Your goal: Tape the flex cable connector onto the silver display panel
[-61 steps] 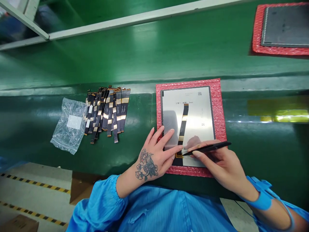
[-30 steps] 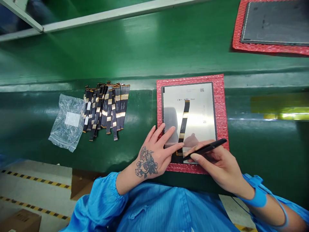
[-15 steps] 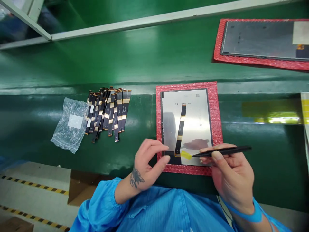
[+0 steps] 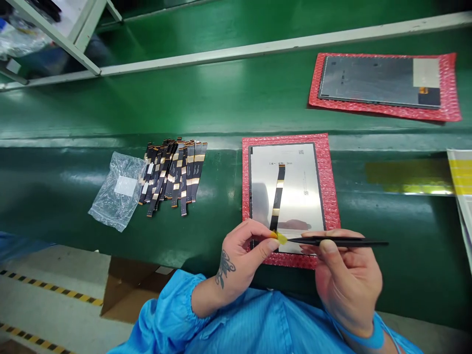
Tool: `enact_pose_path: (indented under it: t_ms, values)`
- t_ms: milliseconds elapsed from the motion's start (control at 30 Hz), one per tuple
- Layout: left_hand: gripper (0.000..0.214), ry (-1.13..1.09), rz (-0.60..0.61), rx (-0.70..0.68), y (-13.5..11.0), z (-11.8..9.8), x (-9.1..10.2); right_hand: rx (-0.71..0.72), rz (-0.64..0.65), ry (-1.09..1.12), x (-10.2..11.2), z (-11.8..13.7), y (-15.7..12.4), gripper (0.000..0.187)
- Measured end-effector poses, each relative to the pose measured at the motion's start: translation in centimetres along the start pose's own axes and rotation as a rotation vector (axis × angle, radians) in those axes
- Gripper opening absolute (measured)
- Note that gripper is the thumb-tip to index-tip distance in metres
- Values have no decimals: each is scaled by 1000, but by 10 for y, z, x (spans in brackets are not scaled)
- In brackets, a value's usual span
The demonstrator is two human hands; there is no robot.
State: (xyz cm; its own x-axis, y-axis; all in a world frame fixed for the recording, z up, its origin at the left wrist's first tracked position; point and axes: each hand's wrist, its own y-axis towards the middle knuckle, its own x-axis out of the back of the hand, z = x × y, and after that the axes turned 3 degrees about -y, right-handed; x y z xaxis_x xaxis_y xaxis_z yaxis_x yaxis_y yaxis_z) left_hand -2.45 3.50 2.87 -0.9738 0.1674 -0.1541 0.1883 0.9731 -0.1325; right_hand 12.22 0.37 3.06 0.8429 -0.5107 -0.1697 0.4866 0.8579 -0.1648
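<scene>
Yellow tape piece [image 4: 282, 239] is at the near end of the ribbon cable [image 4: 278, 200] on the display panel [image 4: 302, 196]; cable's long axis runs away from person. Left hand [image 4: 241, 260] nearer, fingers pinching tape's left edge; right hand [image 4: 348, 275] pinches tweezers [image 4: 346, 242], tip at tape's right.

The green bench [image 4: 221, 196] shines; a pale rail [image 4: 228, 53] crosses it; striped tape [image 4: 51, 287] lines grey floor [image 4: 44, 314].

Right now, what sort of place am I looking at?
Likely an electronics assembly workplace: a pile of ribbon cables, a screen-like panel on red bubble wrap, and black tweezers in the right hand.
</scene>
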Motion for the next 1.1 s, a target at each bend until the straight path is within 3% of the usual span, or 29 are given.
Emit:
enact_pose_path:
  t_ms: [433,533,633,733,867,967,1100]
  values:
    - [8,160,31,-165,6,-11,3,-3,45,86,-8,2,5,15]
    - [7,184,13,-219,8,-14,7,5,-12,93,-4,2,14,22]
    - [7,266,22,-248,13,-27,20,107,-121,66,10,8,24,26]
    - [10,429,305,-78,23,-50,34,183,18,-177,27,26,33,22]
    - [7,676,767,169,41,-82,38,213,483,-512,27,57,42,14]
    - [5,781,941,246,52,-94,32,189,699,-514,12,70,47,14]
    - [7,780,1064,273,59,-99,25,38,778,-453,0,66,45,14]
